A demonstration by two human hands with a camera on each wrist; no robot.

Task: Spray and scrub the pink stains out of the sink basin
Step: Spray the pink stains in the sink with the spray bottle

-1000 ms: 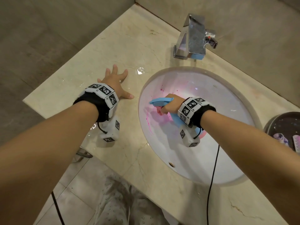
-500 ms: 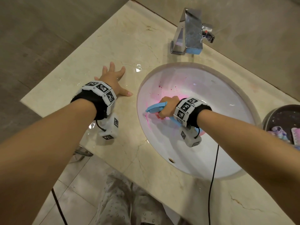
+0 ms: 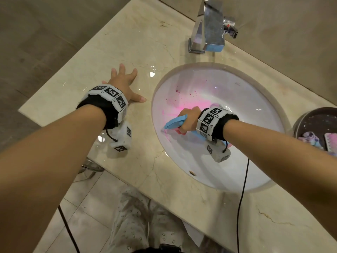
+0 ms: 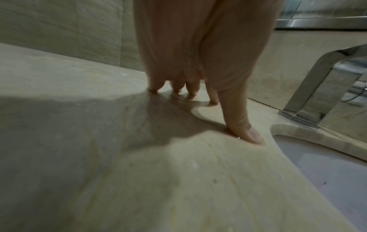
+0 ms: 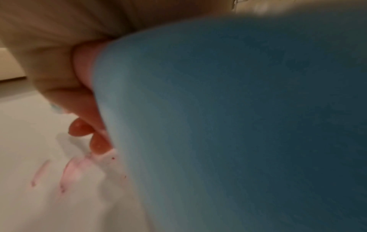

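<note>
Centre of frame, in the sink basin (image 3: 255, 99): your right hand (image 3: 188, 120) grips a blue brush (image 3: 175, 122) on pink stains (image 3: 197, 104); left hand (image 3: 124, 83) flat, fingers (image 4: 240, 116) spread on the surface (image 3: 127, 42).

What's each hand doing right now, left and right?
Left hand: open, fingers spread, pressed flat on the countertop.
Right hand: closed around the blue scrub brush, working the pink stains in the sink basin.

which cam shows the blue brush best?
Head view: the blue brush shows its handle, gripped by the right hand against the pink stains in the sink basin. Right wrist shows only a blurred blue surface filling the frame. Left wrist shows none of it.
</note>
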